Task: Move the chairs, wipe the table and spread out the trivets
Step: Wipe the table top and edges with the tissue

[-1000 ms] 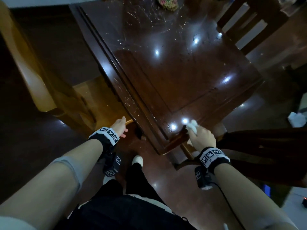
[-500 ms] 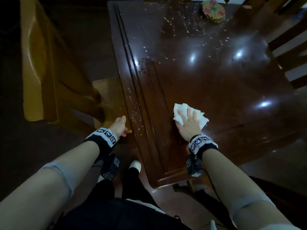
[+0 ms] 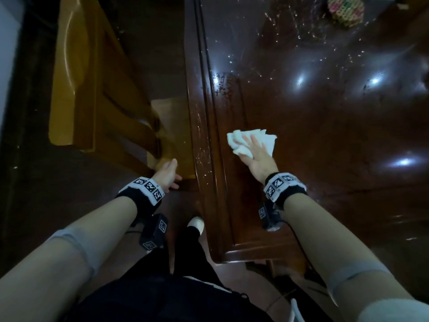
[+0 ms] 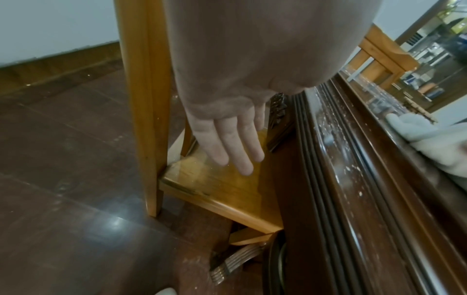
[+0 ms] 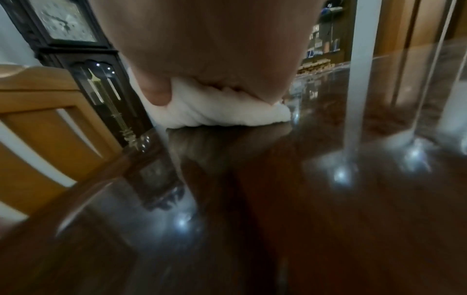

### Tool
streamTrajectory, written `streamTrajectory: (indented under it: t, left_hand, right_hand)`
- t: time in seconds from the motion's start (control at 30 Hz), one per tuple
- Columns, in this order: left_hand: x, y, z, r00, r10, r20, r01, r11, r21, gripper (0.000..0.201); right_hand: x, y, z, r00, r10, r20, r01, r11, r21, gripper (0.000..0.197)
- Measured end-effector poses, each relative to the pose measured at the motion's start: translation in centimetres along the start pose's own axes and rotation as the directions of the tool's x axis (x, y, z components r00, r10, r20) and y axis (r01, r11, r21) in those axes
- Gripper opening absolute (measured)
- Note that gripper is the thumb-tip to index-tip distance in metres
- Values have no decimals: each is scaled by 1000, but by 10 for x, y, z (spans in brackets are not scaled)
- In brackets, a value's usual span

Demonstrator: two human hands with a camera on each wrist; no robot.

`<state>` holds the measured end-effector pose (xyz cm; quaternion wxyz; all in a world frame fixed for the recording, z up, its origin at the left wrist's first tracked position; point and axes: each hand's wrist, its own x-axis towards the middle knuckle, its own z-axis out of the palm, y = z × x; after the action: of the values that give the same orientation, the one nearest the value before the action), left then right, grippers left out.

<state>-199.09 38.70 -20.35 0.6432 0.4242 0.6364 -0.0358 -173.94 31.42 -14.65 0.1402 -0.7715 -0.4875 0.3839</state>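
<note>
A glossy dark wooden table (image 3: 336, 182) fills the right of the head view, with white specks (image 3: 290, 31) across its far part and along its left edge. My right hand (image 3: 255, 152) lies flat, fingers straight, pressing a crumpled white cloth (image 3: 235, 137) onto the tabletop; the right wrist view shows the cloth (image 5: 215, 111) bunched under the palm. My left hand (image 3: 168, 170) hangs with straight fingers (image 4: 235, 151) just over the seat (image 4: 222, 191) of a yellow wooden chair (image 3: 76, 77) beside the table and holds nothing. A colourful woven trivet (image 3: 346, 10) lies at the far edge.
The chair's seat is partly tucked under the table's left edge (image 4: 353, 189). My white shoe (image 3: 196, 224) stands on the dark tiled floor between chair and table. A tall dark pendulum clock (image 5: 101, 89) stands beyond the table. Another light wooden chair (image 4: 384, 51) is at the far end.
My right hand has carried the cloth from the table's near corner onto the top and slid it farther from the near edge. The left hand stays by the chair seat.
</note>
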Motion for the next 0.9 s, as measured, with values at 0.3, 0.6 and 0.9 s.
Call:
streamTrajectory:
  t: [0.3,0.6,0.9]
  left_hand:
    - [-26,-26,12,996,37,80,-42,997,64,59]
    - [-44,-49,-14,997,48,67,-53,996,75,59]
    - [-31,-32,-9,999,17,50,-21,997,72,59]
  right_hand:
    - [-122,-35,91,972,30,232,-73,981,180,35]
    - [-160,-19,64,966,159,-204,8,769,639,25]
    - [-133,63,29,814,286,-506,-356,933,-45,68]
